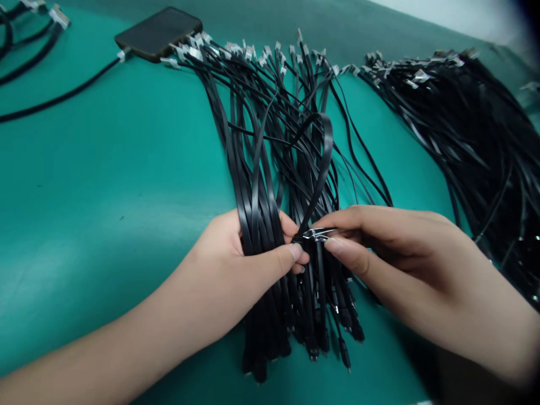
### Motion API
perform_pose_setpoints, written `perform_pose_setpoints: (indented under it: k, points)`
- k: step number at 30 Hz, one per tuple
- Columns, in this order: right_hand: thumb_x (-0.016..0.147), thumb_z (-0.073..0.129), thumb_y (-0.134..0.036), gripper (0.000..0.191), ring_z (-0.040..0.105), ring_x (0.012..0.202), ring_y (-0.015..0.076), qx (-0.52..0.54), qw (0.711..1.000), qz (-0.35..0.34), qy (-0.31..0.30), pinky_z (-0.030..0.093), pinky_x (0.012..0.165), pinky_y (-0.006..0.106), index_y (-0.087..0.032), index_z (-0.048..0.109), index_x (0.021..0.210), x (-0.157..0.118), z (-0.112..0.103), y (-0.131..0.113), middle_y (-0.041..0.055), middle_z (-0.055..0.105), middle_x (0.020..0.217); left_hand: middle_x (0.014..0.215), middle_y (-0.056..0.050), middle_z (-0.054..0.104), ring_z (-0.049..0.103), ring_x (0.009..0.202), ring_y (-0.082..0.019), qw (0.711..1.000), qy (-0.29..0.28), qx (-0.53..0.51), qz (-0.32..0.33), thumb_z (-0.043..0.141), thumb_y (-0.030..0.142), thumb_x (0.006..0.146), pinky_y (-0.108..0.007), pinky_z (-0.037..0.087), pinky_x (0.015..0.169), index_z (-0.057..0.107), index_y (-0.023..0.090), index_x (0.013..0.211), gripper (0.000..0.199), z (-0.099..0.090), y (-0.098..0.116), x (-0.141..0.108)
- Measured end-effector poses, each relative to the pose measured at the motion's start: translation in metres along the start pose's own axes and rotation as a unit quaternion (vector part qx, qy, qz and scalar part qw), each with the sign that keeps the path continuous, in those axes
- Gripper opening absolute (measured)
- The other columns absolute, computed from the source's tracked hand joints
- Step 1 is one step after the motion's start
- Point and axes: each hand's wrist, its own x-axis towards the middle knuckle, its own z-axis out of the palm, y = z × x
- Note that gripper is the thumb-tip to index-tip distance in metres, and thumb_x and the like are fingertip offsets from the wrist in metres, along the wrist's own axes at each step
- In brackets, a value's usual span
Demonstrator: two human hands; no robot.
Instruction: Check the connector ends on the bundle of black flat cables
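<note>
My left hand (pixel 244 253) grips a thick bundle of flat black cables (pixel 261 169) around its middle, with the thumb across the front. My right hand (pixel 379 253) pinches a small silver metal connector (pixel 316 234) between thumb and fingers, right next to my left thumb. A single flat black cable (pixel 324 140) rises from that pinch in a loop above the bundle. Silver-tipped cable ends (pixel 248 52) fan out at the far end of the bundle, and dark plug ends (pixel 312 343) hang at the near end.
A second heap of black cables (pixel 455 124) with metal ends lies to the right on the teal mat (pixel 105 197). A black phone (pixel 158 34) lies at the far edge, with a black cable (pixel 54 93) running left from it. More cables (pixel 29 39) sit in the far left corner.
</note>
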Motion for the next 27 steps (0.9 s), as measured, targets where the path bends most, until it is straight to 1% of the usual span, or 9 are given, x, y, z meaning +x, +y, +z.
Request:
perform_pose_setpoints:
  k: [2,6,10,13,17,20,24,27]
  points:
    - [0.098,0.062,-0.034,0.015,0.067,0.068,0.0164,-0.01,1.0,-0.008,0.004,0.05,0.056,0.028,-0.029,0.073,0.108,0.0,-0.0003,-0.0002,-0.0001,0.076,0.087,0.067,0.002,0.078,0.076,0.068,-0.017,1.0,0.001,0.004,0.004,0.079,0.016,0.075,-0.021,0.059,0.061,0.069,0.021,0.078,0.012,0.0003,0.0001,0.0009]
    - [0.099,0.062,-0.031,0.014,0.067,0.069,0.0149,-0.015,1.0,-0.018,0.006,0.05,0.058,0.027,-0.029,0.074,0.106,-0.0003,-0.0006,-0.001,-0.0015,0.076,0.088,0.068,0.0,0.079,0.076,0.068,-0.018,1.0,0.002,0.006,-0.002,0.079,0.016,0.075,-0.023,0.059,0.061,0.069,0.02,0.08,0.012,0.0008,0.0009,0.0011]
    - [0.098,0.061,-0.029,0.014,0.069,0.072,0.0159,-0.009,1.0,-0.001,-0.007,0.051,0.06,0.027,-0.027,0.074,0.104,-0.0001,-0.001,-0.0023,-0.0003,0.076,0.09,0.07,0.001,0.079,0.076,0.07,-0.016,1.0,-0.004,0.007,-0.026,0.078,0.016,0.078,-0.021,0.059,0.062,0.068,0.02,0.083,0.012,0.0,0.0026,-0.001]
    - [0.098,0.062,-0.03,0.014,0.07,0.074,0.0155,-0.009,1.0,0.009,-0.006,0.05,0.06,0.027,-0.027,0.074,0.105,0.0005,-0.0005,-0.0033,-0.0007,0.075,0.09,0.07,0.002,0.079,0.075,0.069,-0.013,1.0,-0.012,0.004,-0.024,0.077,0.016,0.08,-0.018,0.059,0.063,0.067,0.02,0.083,0.011,-0.0011,0.0034,-0.0022]
    - [0.099,0.061,-0.031,0.012,0.069,0.07,0.0144,-0.005,1.0,0.018,-0.006,0.049,0.058,0.027,-0.027,0.072,0.098,0.0002,0.0001,-0.0046,-0.002,0.075,0.087,0.071,0.002,0.079,0.076,0.07,-0.012,0.999,-0.02,-0.002,-0.024,0.077,0.017,0.081,-0.017,0.06,0.065,0.067,0.02,0.083,0.011,-0.0017,0.0032,-0.0018]
    - [0.099,0.06,-0.031,0.013,0.068,0.07,0.0139,0.003,1.0,0.024,-0.005,0.048,0.058,0.027,-0.027,0.071,0.094,-0.0003,-0.0002,-0.0057,-0.0027,0.074,0.085,0.072,0.002,0.08,0.076,0.071,-0.013,0.999,-0.027,-0.014,-0.021,0.079,0.019,0.081,-0.017,0.06,0.066,0.067,0.02,0.083,0.012,-0.0017,0.0028,-0.0012]
    - [0.1,0.059,-0.03,0.015,0.065,0.064,0.0119,0.009,1.0,0.026,-0.003,0.046,0.055,0.026,-0.026,0.07,0.09,-0.0003,0.0,-0.0076,-0.0044,0.074,0.081,0.073,0.001,0.08,0.076,0.071,-0.012,0.999,-0.033,-0.022,-0.023,0.079,0.019,0.081,-0.017,0.061,0.067,0.066,0.019,0.083,0.013,-0.0015,0.0025,-0.0012]
    - [0.1,0.058,-0.029,0.017,0.066,0.065,0.0124,0.016,0.999,0.028,0.0,0.046,0.055,0.026,-0.025,0.07,0.088,0.0005,0.0017,-0.0089,-0.0038,0.073,0.08,0.073,0.001,0.08,0.076,0.071,-0.012,0.999,-0.032,-0.019,-0.024,0.08,0.019,0.081,-0.016,0.06,0.066,0.066,0.019,0.083,0.014,-0.0013,0.0033,-0.0018]
